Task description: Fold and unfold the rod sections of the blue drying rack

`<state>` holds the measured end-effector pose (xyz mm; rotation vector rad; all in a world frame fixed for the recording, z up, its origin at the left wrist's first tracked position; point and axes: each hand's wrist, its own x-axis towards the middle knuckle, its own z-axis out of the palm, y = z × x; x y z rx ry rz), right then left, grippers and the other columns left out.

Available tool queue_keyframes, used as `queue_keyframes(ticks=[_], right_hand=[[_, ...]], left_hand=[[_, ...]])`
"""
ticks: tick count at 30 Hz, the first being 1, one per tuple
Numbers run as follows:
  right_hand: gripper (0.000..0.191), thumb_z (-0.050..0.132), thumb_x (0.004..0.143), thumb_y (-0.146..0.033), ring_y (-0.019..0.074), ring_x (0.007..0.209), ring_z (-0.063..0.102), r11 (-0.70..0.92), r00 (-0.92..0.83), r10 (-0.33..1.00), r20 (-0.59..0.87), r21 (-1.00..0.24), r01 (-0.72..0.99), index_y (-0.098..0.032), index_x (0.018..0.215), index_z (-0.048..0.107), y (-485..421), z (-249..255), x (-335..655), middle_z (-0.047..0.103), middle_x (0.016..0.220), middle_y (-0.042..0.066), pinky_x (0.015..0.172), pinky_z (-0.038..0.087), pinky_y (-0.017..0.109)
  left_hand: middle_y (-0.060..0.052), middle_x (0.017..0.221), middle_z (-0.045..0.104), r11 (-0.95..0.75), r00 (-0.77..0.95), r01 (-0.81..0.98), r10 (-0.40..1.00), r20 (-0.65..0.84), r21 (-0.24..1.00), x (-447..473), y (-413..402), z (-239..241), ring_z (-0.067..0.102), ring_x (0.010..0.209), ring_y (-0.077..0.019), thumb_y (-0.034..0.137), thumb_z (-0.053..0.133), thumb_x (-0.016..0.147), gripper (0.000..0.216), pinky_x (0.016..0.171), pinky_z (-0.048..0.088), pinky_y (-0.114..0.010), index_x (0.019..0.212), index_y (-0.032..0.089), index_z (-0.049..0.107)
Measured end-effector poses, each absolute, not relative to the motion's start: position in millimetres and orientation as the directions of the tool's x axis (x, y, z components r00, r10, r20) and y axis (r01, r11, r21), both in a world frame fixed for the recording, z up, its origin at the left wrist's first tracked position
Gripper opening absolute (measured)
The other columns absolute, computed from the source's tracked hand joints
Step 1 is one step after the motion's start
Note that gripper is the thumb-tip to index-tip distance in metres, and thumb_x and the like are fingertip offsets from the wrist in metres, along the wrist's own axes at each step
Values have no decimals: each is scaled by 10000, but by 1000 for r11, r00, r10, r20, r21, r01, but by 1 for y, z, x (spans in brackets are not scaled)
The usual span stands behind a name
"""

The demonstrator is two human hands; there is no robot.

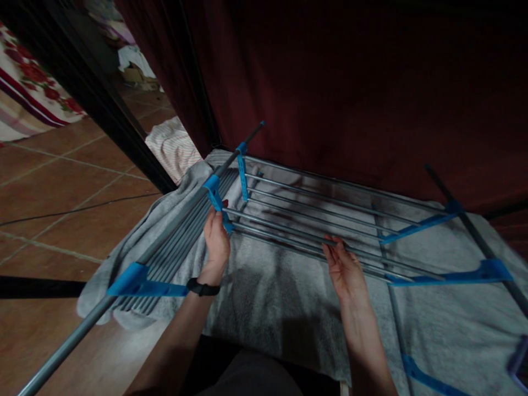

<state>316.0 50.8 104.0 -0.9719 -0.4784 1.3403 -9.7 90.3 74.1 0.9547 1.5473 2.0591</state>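
A folding drying rack of grey metal rods (313, 212) and blue plastic brackets lies over a grey towel (272, 297) on the floor. My left hand (216, 245), with a black band at the wrist, is closed round a blue bracket (217, 199) where the rods meet the long grey side pole (165, 234). My right hand (344, 268) has its fingers curled under the nearest rod at the middle of the rack, palm up. Two more blue brackets (421, 224) carry the rods' right ends.
Brown tiled floor (61, 187) stretches to the left. A dark red curtain (350, 82) hangs behind the rack. A black post (94, 104) slants across the upper left, with striped cloth (173, 146) beside it and a flowered blanket (28, 93) beyond.
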Motion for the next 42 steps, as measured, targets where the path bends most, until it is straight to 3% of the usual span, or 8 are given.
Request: queue_keyframes(ticks=[6, 18, 32, 37, 42], right_hand=[[298, 1035, 658, -344, 198, 1119, 786, -36, 255, 937, -238, -794, -606, -245, 764, 776, 49, 104, 310, 838, 1038, 2, 1028, 664, 379], [299, 1003, 703, -395, 168, 1067, 774, 73, 344, 925, -164, -809, -583, -260, 782, 748, 57, 85, 303, 814, 964, -33, 1072, 621, 399], [295, 985, 726, -372, 124, 969, 755, 98, 398, 899, -183, -801, -590, -259, 757, 714, 56, 89, 291, 792, 949, -56, 964, 628, 314], [318, 984, 710, -415, 134, 927, 754, 99, 416, 891, -182, -816, -570, -249, 844, 748, 57, 87, 289, 791, 955, -32, 953, 633, 334], [326, 964, 735, -441, 126, 796, 739, 117, 455, 872, -182, -824, -555, -247, 785, 707, 57, 85, 282, 772, 876, -39, 933, 647, 367]], left_hand=[[-107, 1210, 776, -282, -699, 114, 658, 279, 953, -9, 91, 63, 693, 1208, -257, 676, 568, 979, 521, 1122, 508, -392, 1138, 217, 756], [-97, 1175, 780, -308, -741, 96, 613, 274, 947, -7, 95, 58, 707, 1120, -249, 666, 600, 972, 495, 1081, 510, -380, 1099, 215, 760], [-102, 1131, 786, -304, -753, 107, 598, 277, 947, -4, 96, 63, 703, 1079, -243, 688, 618, 962, 537, 1051, 519, -374, 1121, 198, 771], [-102, 1144, 786, -329, -741, 78, 612, 275, 941, -7, 98, 57, 700, 1110, -240, 659, 621, 970, 499, 1080, 499, -367, 1119, 206, 768], [-105, 1140, 780, -319, -733, 106, 615, 291, 942, -8, 98, 55, 699, 1109, -243, 652, 597, 983, 487, 1071, 503, -372, 1124, 213, 755]])
